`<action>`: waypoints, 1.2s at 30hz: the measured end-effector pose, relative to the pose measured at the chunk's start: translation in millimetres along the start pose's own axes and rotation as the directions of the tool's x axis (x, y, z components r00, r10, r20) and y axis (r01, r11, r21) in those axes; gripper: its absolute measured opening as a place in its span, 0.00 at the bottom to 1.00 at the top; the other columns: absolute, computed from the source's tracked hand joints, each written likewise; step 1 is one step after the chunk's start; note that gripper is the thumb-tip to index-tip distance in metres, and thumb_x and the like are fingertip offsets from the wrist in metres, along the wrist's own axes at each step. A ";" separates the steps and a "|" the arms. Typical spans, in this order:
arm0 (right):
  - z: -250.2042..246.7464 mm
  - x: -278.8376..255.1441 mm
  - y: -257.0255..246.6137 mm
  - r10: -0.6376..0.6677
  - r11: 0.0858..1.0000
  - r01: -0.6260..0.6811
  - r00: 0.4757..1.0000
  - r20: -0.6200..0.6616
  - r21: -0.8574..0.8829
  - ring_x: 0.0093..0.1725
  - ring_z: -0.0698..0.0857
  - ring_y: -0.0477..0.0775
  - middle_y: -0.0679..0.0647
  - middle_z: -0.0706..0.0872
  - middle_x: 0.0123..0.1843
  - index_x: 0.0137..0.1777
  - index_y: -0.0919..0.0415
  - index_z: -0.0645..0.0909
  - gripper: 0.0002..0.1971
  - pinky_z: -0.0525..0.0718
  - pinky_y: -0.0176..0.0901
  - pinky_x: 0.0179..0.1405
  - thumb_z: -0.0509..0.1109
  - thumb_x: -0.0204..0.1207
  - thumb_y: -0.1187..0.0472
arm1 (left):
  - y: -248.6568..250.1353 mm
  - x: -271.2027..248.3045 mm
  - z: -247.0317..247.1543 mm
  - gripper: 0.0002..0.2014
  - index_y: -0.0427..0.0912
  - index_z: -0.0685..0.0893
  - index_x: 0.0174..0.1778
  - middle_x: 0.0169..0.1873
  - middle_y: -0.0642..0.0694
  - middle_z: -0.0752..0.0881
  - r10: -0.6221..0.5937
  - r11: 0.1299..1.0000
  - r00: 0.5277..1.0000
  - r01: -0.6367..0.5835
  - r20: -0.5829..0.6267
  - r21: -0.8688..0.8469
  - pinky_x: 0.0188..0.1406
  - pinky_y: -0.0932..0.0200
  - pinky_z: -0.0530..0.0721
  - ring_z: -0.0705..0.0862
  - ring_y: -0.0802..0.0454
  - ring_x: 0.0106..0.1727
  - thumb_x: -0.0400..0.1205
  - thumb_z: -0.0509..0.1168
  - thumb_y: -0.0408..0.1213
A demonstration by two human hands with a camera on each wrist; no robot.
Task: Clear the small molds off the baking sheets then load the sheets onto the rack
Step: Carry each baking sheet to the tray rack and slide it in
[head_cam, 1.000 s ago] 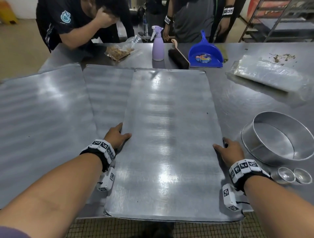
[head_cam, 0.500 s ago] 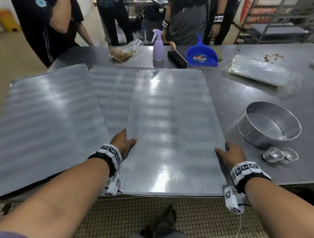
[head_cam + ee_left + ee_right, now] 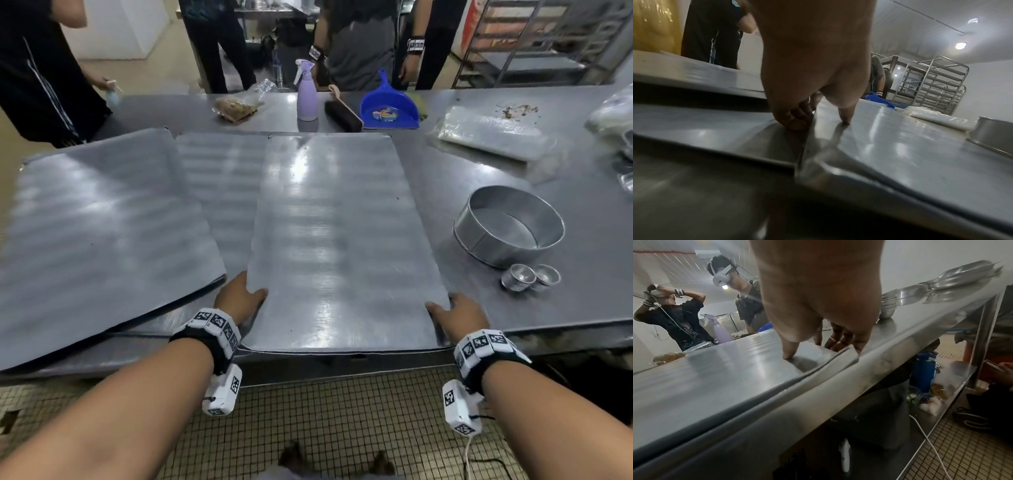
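Observation:
A bare metal baking sheet [image 3: 335,240] lies lengthwise in the middle of the steel table. My left hand [image 3: 239,298] grips its left long edge near the front corner, thumb [image 3: 844,116] on top and fingers [image 3: 795,120] curled under the rim. My right hand [image 3: 455,315] grips the right edge the same way, thumb [image 3: 789,350] on top and fingers [image 3: 842,340] under. Two small round molds [image 3: 517,277] stand on the table right of the sheet, beside a round cake tin [image 3: 510,226]. The tray rack [image 3: 534,51] stands at the far right.
Two more sheets lie to the left, one large [image 3: 96,233] and one partly covered [image 3: 219,192]. A spray bottle [image 3: 306,92], brush [image 3: 342,113], blue dustpan [image 3: 388,106] and plastic-wrapped pack [image 3: 489,137] line the far side. People stand behind the table.
Both hands have slid back along the sheet's long edges toward its near corners, and my view has pulled back from the table. The person at the far left has straightened up.

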State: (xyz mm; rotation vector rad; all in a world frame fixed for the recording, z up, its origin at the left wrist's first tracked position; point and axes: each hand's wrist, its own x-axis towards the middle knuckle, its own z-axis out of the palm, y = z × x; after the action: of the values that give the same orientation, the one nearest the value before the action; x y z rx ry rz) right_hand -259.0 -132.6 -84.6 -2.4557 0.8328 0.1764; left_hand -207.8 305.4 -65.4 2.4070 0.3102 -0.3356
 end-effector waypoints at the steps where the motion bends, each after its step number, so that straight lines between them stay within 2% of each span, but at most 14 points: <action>1: -0.5 -2.0 1.0 0.012 1.000 -0.012 1.000 0.004 0.005 0.61 0.85 0.68 0.65 0.85 0.64 0.71 0.59 0.78 0.33 0.81 0.54 0.57 0.75 0.73 0.39 | -2.0 -4.4 1.7 0.23 0.44 0.80 0.74 0.69 0.41 0.86 -0.005 1.000 1.000 0.005 -0.009 -0.004 0.59 0.53 0.78 0.84 0.37 0.68 0.84 0.70 0.47; 4: -1.5 -7.6 3.2 0.054 0.998 -0.054 0.998 0.014 0.022 0.63 0.84 0.69 0.66 0.83 0.67 0.73 0.60 0.76 0.35 0.81 0.56 0.61 0.75 0.72 0.38 | -4.7 -16.9 6.7 0.21 0.44 0.82 0.71 0.67 0.41 0.88 -0.016 0.999 0.999 0.015 -0.035 -0.041 0.56 0.54 0.77 0.85 0.37 0.65 0.83 0.71 0.45; 8: -5.5 -10.8 7.2 0.069 0.994 -0.071 0.997 0.031 0.082 0.66 0.82 0.69 0.66 0.82 0.69 0.73 0.61 0.76 0.34 0.79 0.55 0.62 0.77 0.72 0.42 | -0.9 -29.8 7.9 0.17 0.43 0.87 0.65 0.61 0.41 0.90 -0.070 0.991 0.996 0.063 -0.056 -0.122 0.56 0.53 0.81 0.87 0.38 0.60 0.81 0.74 0.41; 11: -13.0 -7.2 15.1 0.043 0.990 -0.050 0.997 0.058 0.132 0.71 0.80 0.67 0.63 0.82 0.73 0.74 0.62 0.76 0.35 0.76 0.55 0.69 0.78 0.72 0.45 | 3.9 -39.2 6.7 0.15 0.42 0.90 0.61 0.57 0.42 0.92 -0.089 0.986 0.995 0.080 -0.055 -0.143 0.60 0.49 0.85 0.89 0.40 0.57 0.78 0.76 0.39; 14: -23.4 -4.3 26.5 0.007 0.985 -0.025 0.995 0.102 0.172 0.71 0.80 0.66 0.60 0.82 0.73 0.75 0.61 0.75 0.34 0.75 0.54 0.71 0.79 0.73 0.47 | 8.5 -54.5 8.4 0.13 0.44 0.90 0.57 0.55 0.43 0.93 -0.103 0.985 0.993 0.094 -0.054 -0.147 0.65 0.46 0.86 0.89 0.41 0.58 0.76 0.78 0.38; 16: -31.6 -1.6 35.5 -0.012 0.981 -0.015 0.991 0.135 0.196 0.67 0.82 0.65 0.59 0.84 0.69 0.73 0.59 0.77 0.33 0.77 0.52 0.68 0.81 0.71 0.46 | 9.0 -65.6 10.5 0.14 0.47 0.89 0.56 0.55 0.45 0.93 -0.113 0.981 0.992 0.104 -0.049 -0.163 0.67 0.45 0.85 0.89 0.41 0.59 0.75 0.79 0.39; 19: -43.1 6.0 50.8 -0.075 0.983 0.042 0.981 0.180 0.181 0.61 0.85 0.63 0.58 0.87 0.63 0.66 0.56 0.79 0.32 0.81 0.52 0.63 0.84 0.66 0.43 | 11.2 -82.8 16.3 0.19 0.45 0.88 0.59 0.56 0.45 0.92 -0.125 0.978 0.990 0.112 -0.065 -0.178 0.68 0.46 0.83 0.89 0.39 0.61 0.73 0.82 0.39; 22: -55.7 7.6 61.9 -0.123 0.979 0.076 0.960 0.250 0.192 0.50 0.88 0.63 0.56 0.86 0.54 0.60 0.54 0.77 0.31 0.87 0.52 0.49 0.86 0.62 0.44 | 11.3 -101.2 23.3 0.27 0.39 0.83 0.69 0.60 0.45 0.87 -0.156 0.978 0.985 0.143 -0.076 -0.150 0.68 0.50 0.80 0.86 0.39 0.66 0.75 0.82 0.38; 24: -63.2 4.9 71.5 -0.162 0.977 0.107 0.937 0.309 0.187 0.47 0.88 0.63 0.56 0.84 0.53 0.59 0.54 0.75 0.32 0.86 0.50 0.41 0.88 0.61 0.46 | 9.0 -116.8 29.7 0.31 0.37 0.81 0.72 0.63 0.43 0.87 -0.178 0.974 0.982 0.165 -0.072 -0.156 0.69 0.49 0.80 0.85 0.39 0.65 0.74 0.83 0.38; 27: -67.4 0.1 84.8 -0.208 0.974 0.159 0.906 0.369 0.159 0.50 0.87 0.61 0.56 0.84 0.53 0.57 0.57 0.77 0.33 0.86 0.53 0.49 0.89 0.58 0.46 | -2.5 -133.9 35.9 0.34 0.35 0.78 0.72 0.62 0.43 0.85 -0.192 0.966 0.981 0.184 -0.032 -0.181 0.67 0.49 0.80 0.84 0.43 0.61 0.72 0.84 0.35; 29: -70.9 -6.2 95.5 -0.229 0.971 0.172 0.869 0.438 0.166 0.48 0.88 0.56 0.55 0.87 0.50 0.56 0.60 0.78 0.32 0.85 0.49 0.44 0.89 0.59 0.48 | -10.2 -146.1 40.1 0.37 0.35 0.75 0.71 0.63 0.42 0.85 -0.204 0.961 0.979 0.199 -0.004 -0.194 0.64 0.49 0.81 0.84 0.44 0.60 0.70 0.85 0.35; 32: -79.0 -13.6 105.1 -0.278 0.957 0.169 0.770 0.574 0.237 0.42 0.92 0.53 0.54 0.93 0.46 0.58 0.62 0.84 0.29 0.87 0.44 0.37 0.88 0.58 0.54 | -17.4 -159.8 39.9 0.36 0.38 0.74 0.67 0.58 0.41 0.87 -0.211 0.961 0.976 0.218 0.058 -0.171 0.57 0.50 0.84 0.87 0.46 0.56 0.68 0.87 0.35; 34: -82.8 -13.6 107.0 -0.265 0.964 0.181 0.705 0.658 0.194 0.39 0.93 0.54 0.55 0.94 0.44 0.58 0.61 0.86 0.26 0.89 0.45 0.36 0.88 0.61 0.56 | -16.2 -167.9 36.0 0.35 0.41 0.73 0.66 0.56 0.45 0.86 -0.223 0.957 0.966 0.242 0.133 -0.157 0.50 0.52 0.85 0.87 0.48 0.54 0.68 0.86 0.35; 36: -86.2 -14.2 106.4 -0.228 0.972 0.198 0.666 0.710 0.127 0.34 0.91 0.53 0.56 0.94 0.41 0.55 0.61 0.87 0.22 0.86 0.43 0.32 0.88 0.63 0.56 | -11.0 -174.6 33.1 0.31 0.45 0.74 0.63 0.55 0.48 0.86 -0.214 0.956 0.956 0.247 0.199 -0.160 0.42 0.54 0.86 0.88 0.48 0.53 0.70 0.85 0.34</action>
State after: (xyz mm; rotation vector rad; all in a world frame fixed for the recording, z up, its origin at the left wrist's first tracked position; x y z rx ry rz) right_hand -337.9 -241.4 -55.1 -2.1244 0.1825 0.9623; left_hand -380.3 268.6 -40.7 2.1446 0.5193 -0.6008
